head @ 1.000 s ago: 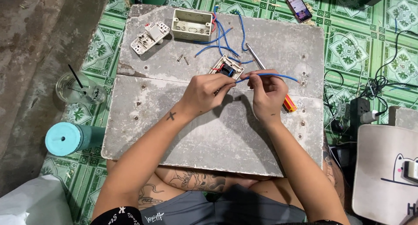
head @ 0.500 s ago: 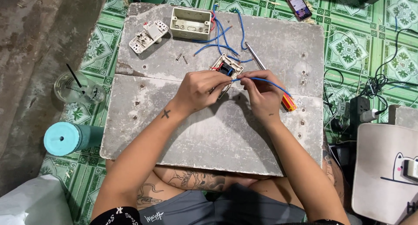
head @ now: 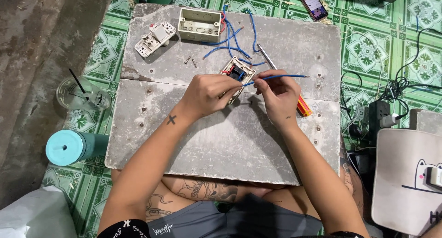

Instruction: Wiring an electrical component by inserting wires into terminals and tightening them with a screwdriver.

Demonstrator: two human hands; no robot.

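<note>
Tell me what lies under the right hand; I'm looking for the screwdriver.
Under the right hand a screwdriver shows: metal shaft above the fingers, orange handle end below. The hand covers its middle.

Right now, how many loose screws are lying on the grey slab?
2. Both screws lie side by side on the slab, below the cream box and above the left hand. More may be hidden under the hands.
</note>
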